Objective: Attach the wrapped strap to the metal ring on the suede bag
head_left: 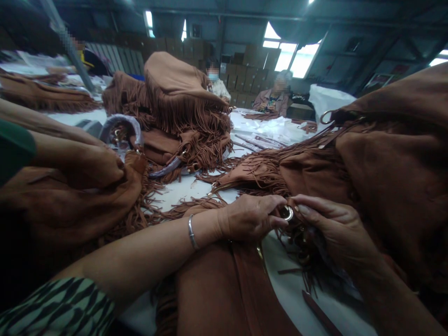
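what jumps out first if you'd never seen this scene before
At the centre, the left hand and right hand meet on a small metal ring, pinched between their fingertips over brown suede. Behind them on the white table stands a tall pile of fringed brown bags, and another fringed bag fills the right side. A silver bracelet shines on the left wrist.
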### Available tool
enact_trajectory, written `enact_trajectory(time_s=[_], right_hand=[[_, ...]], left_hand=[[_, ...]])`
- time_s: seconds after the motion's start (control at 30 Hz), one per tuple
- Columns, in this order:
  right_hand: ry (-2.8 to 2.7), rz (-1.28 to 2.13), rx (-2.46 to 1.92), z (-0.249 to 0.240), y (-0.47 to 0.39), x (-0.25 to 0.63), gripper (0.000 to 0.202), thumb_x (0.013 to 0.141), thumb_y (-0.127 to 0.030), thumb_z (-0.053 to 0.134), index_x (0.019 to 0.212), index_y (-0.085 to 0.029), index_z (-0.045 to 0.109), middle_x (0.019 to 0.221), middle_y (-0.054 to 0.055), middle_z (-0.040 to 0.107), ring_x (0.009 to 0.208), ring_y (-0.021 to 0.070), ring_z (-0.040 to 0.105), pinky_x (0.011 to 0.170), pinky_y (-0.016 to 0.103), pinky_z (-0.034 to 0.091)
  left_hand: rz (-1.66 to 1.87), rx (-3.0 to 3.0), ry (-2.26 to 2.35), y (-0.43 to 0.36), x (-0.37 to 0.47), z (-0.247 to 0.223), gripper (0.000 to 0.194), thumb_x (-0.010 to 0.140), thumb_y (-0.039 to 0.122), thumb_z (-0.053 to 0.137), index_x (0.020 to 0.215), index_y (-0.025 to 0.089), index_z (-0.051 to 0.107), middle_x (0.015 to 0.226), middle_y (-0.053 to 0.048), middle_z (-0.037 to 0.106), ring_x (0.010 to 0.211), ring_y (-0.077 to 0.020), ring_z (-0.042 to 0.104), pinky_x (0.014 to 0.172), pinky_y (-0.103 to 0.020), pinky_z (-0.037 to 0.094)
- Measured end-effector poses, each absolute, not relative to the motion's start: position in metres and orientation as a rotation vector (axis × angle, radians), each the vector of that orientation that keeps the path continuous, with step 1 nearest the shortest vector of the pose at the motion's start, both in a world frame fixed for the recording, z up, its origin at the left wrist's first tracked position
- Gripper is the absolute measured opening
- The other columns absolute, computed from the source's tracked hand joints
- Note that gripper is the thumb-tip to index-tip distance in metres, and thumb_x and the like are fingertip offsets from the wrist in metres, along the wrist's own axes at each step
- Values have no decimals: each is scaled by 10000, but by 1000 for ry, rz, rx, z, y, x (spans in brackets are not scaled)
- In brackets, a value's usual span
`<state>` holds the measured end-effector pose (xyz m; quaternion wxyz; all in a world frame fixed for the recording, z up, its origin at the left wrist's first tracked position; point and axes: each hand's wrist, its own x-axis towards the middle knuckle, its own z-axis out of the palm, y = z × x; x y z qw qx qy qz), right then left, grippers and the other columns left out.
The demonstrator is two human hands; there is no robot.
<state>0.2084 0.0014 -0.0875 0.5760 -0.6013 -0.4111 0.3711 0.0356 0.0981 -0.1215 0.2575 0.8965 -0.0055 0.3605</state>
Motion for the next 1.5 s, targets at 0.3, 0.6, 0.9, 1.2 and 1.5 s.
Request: enact_trajectory(time_s=[0.3, 0.6, 0.9, 1.2, 1.5], right_hand=[[-934, 1035, -1414, -89, 1, 213, 285, 564, -314, 854, 827, -240, 773, 803, 57, 755, 643, 166, 690, 582, 217, 569], [-1228, 742, -1448, -80, -11, 206, 227, 654, -356, 799, 874, -304, 771, 857, 19, 759, 711, 142, 696, 616, 148, 550], [-1113, 1244, -1482, -60, -11, 225, 234, 662, -325, 797, 867, -218, 765, 845, 75, 753, 715, 186, 707, 609, 198, 563], [-1109, 1492, -1453, -59, 1, 233, 215, 660, -253, 801, 865, -204, 754, 767, 44, 740, 651, 146, 682, 588, 184, 534], [-1266, 1219, -1563, -49, -5, 210, 291, 661, -342, 786, 901, -184, 745, 828, 74, 742, 667, 175, 682, 529, 198, 516]], left_hand=[[928, 2428, 88, 98, 37, -123, 380, 943, 402, 377, 1115, 80, 484, 871, -82, 663, 747, -167, 633, 637, -245, 462], [875, 2445, 183, 95, 35, -123, 411, 933, 419, 386, 1156, 83, 465, 911, -85, 664, 722, -168, 627, 625, -250, 454], [797, 2371, -65, 97, 39, -119, 381, 938, 376, 401, 1171, 85, 477, 990, -108, 641, 890, -161, 614, 747, -223, 468], [798, 2483, -82, 96, 36, -122, 435, 928, 401, 437, 1195, 58, 447, 1009, -137, 649, 927, -189, 629, 761, -249, 486], [978, 2446, -14, 97, 36, -128, 412, 944, 417, 364, 1175, 93, 470, 1016, -120, 649, 969, -183, 627, 803, -253, 490]])
